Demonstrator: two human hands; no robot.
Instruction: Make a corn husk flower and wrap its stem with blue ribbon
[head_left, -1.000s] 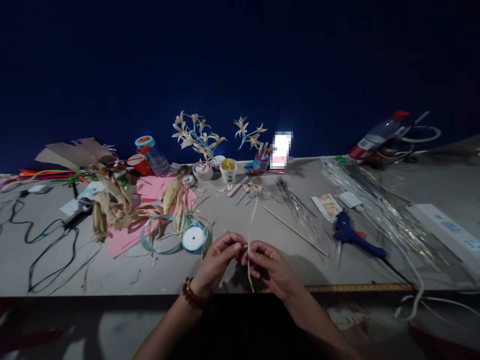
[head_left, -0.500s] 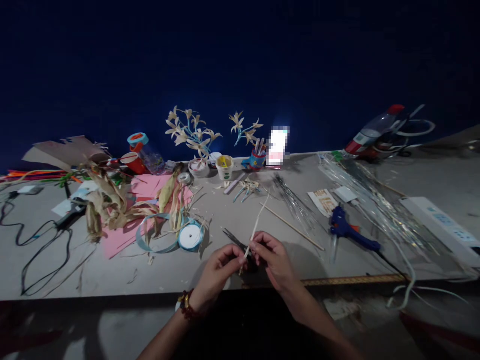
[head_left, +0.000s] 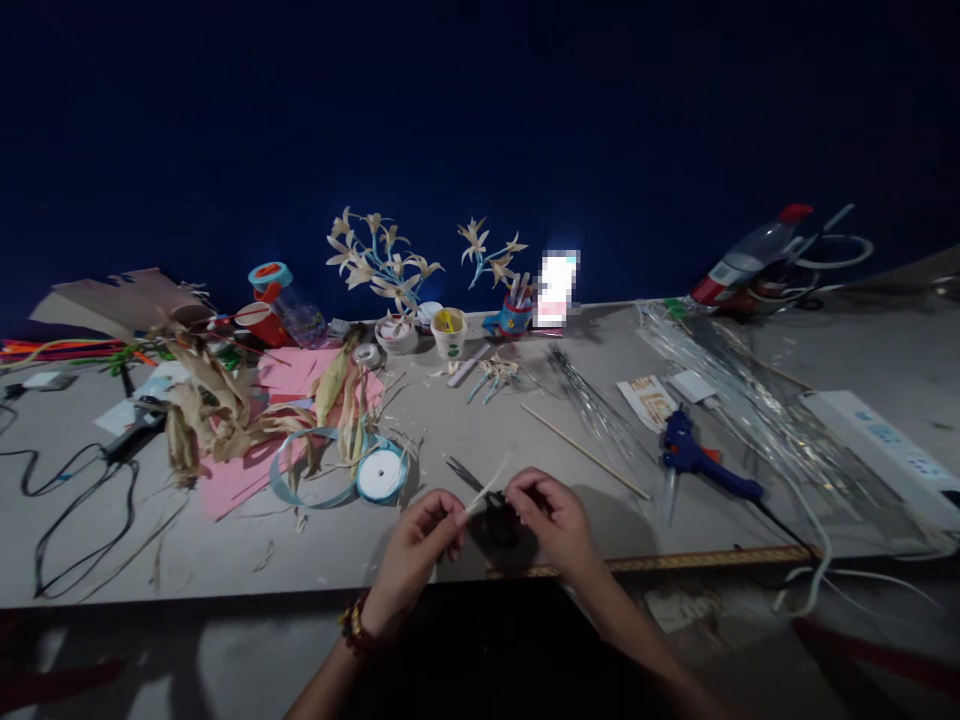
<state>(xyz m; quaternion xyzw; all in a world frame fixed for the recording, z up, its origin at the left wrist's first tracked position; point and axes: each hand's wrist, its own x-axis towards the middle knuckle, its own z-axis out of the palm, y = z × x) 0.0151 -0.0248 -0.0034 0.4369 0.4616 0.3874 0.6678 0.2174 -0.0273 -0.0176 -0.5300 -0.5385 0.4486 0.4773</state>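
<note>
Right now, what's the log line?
left hand: pinching narrow pale fibrous strip | right hand: curled near black-handled metal scissors | scissors: on grey tabletop

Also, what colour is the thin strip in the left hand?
The thin strip is pale cream; head view.

Bare hands (head_left: pixel 420 540), reddish beaded bracelet (head_left: pixel 358 626) on left wrist, dark clothing (head_left: pixel 487 655)

The strip (head_left: pixel 481 494) is cream. Around it: a white-and-light-blue spool (head_left: pixel 381 473) at nine o'clock, pink paper (head_left: pixel 289 371) at ten, cream flowers (head_left: pixel 361 271) on pale-blue stems (head_left: pixel 382 262) at eleven, a dark-blue glue gun (head_left: pixel 705 467) at three.
</note>
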